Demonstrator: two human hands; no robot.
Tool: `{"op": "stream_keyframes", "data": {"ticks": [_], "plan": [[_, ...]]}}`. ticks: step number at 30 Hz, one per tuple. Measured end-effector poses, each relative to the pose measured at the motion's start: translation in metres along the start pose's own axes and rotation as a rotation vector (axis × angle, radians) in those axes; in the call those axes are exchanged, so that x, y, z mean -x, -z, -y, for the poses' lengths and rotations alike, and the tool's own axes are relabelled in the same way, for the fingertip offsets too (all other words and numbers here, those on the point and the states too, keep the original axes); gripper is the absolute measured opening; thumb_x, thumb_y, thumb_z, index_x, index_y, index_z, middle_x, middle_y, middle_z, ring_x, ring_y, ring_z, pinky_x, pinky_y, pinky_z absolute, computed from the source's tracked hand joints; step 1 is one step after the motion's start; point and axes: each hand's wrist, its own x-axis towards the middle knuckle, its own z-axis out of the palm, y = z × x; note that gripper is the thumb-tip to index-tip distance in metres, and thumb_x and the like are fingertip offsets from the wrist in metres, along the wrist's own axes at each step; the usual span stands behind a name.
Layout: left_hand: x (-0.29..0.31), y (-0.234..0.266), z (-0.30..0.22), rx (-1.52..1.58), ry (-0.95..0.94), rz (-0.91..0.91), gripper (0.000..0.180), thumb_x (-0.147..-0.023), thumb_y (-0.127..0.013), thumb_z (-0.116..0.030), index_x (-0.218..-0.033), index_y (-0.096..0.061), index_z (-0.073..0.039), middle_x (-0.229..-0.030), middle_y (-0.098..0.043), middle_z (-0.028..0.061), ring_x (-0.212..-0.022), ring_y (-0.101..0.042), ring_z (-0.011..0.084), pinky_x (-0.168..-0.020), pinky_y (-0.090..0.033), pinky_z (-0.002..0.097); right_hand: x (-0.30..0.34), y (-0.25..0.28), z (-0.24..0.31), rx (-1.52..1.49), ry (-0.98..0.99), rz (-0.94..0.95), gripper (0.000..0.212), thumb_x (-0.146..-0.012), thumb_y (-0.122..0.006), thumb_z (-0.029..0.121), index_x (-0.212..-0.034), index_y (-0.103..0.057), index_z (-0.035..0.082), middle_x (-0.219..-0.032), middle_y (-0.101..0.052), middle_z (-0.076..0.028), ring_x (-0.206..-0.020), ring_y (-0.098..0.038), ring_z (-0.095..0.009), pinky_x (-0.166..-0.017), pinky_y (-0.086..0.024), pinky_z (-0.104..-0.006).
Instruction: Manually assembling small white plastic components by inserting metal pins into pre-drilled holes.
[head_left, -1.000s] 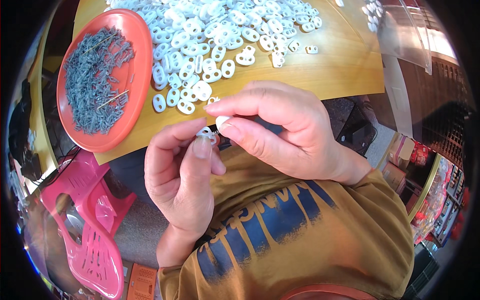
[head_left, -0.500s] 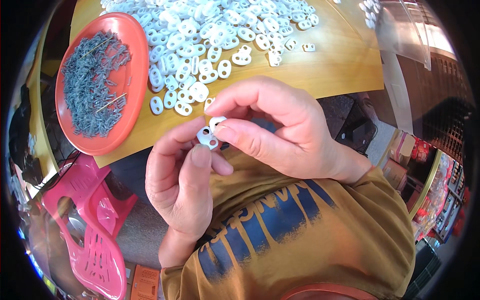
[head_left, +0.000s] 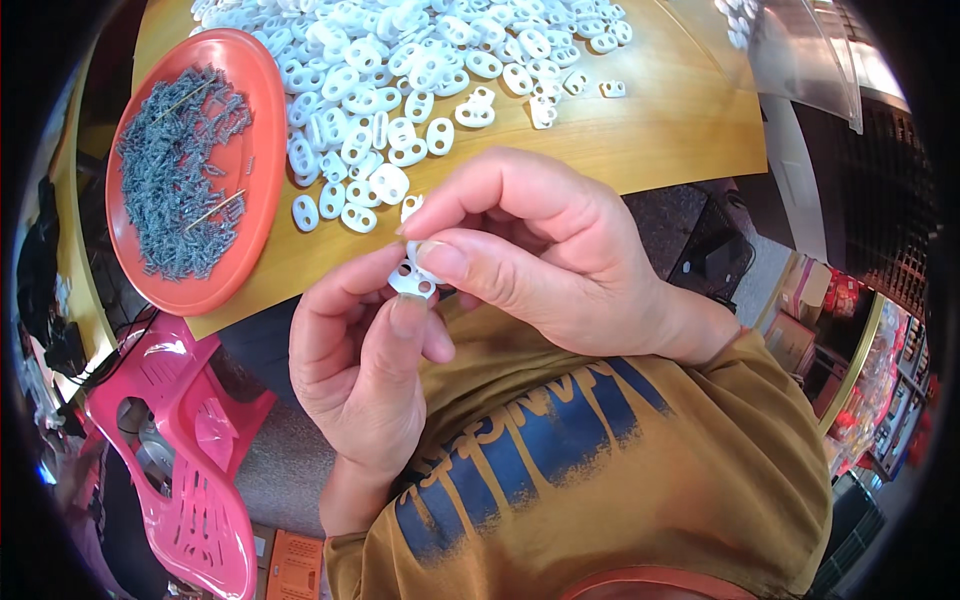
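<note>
My left hand (head_left: 362, 365) pinches a small white two-hole plastic piece (head_left: 405, 284) between thumb and fingers, just off the table's near edge. Against its upper right side, my right hand (head_left: 545, 265) holds a second white piece, mostly covered by the thumb and fingertips. Whether the two pieces are joined I cannot tell. Beyond my hands, a big heap of white oval two-hole pieces (head_left: 389, 183) spreads over the wooden table. To the left, a red oval plate (head_left: 262, 185) bears a mound of small grey metal springs (head_left: 180, 190).
A few white pieces (head_left: 612, 89) lie apart at the heap's right. Past the wooden table (head_left: 690, 135) stands a clear plastic bin (head_left: 815, 60) at the far right. A pink plastic chair (head_left: 195, 480) is at lower left, and cardboard boxes (head_left: 795, 300) sit on the right.
My right thumb and fingertips have shifted slightly left and down, covering more of the second white piece. The plate and heap appear a little further left.
</note>
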Motion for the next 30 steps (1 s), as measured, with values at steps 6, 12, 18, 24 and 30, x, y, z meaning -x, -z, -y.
{"op": "stream_keyframes", "data": {"ticks": [6,12,18,24,30], "plan": [[0.0,0.002,0.003,0.023,-0.013,0.014,0.027,-0.084,-0.058,-0.006,-0.108,-0.05,0.005,-0.089,-0.06,0.0117,-0.06,-0.052,0.0083,-0.054,-0.044,0.0184,-0.001,-0.003,-0.002,-0.095,-0.001,-0.027,0.017,-0.089,-0.052,0.008,-0.104,-0.055,0.001,-0.089,-0.059,-0.002,-0.075,-0.054,-0.002,-0.062,-0.045,-0.0156],[-0.001,0.0,0.002,0.055,-0.029,0.019,0.024,-0.084,-0.057,-0.005,-0.106,-0.05,0.004,-0.087,-0.06,0.0117,-0.059,-0.053,0.0089,-0.054,-0.044,0.0197,0.0,-0.004,-0.001,-0.184,-0.027,0.018,0.022,-0.09,-0.048,0.005,-0.11,-0.051,-0.002,-0.094,-0.059,-0.006,-0.079,-0.055,-0.007,-0.067,-0.047,-0.0193],[0.0,0.0,0.0,0.092,-0.016,-0.018,0.024,-0.084,-0.056,-0.003,-0.106,-0.05,0.003,-0.087,-0.06,0.0113,-0.059,-0.053,0.0095,-0.054,-0.044,0.0208,0.005,0.002,-0.007,-0.012,0.09,0.099,0.029,-0.088,-0.045,-0.002,-0.116,-0.048,-0.005,-0.098,-0.056,-0.011,-0.081,-0.056,-0.013,-0.071,-0.045,-0.0246],[0.003,0.0,0.0,0.089,-0.013,-0.01,0.024,-0.083,-0.057,-0.002,-0.105,-0.05,0.003,-0.085,-0.059,0.0104,-0.059,-0.053,0.0098,-0.053,-0.044,0.0206,0.002,0.007,-0.001,0.331,0.258,0.105,0.028,-0.084,-0.049,-0.003,-0.112,-0.052,-0.005,-0.092,-0.059,-0.01,-0.08,-0.057,-0.013,-0.069,-0.044,-0.0247],[0.003,-0.003,0.0,0.091,-0.013,-0.016,0.023,-0.083,-0.057,-0.002,-0.104,-0.049,0.003,-0.085,-0.059,0.0104,-0.059,-0.053,0.0099,-0.053,-0.044,0.0199,0.004,0.006,-0.003,0.297,0.245,0.082,0.028,-0.084,-0.05,-0.002,-0.112,-0.053,-0.004,-0.091,-0.059,-0.01,-0.08,-0.056,-0.013,-0.069,-0.044,-0.0249]]}}
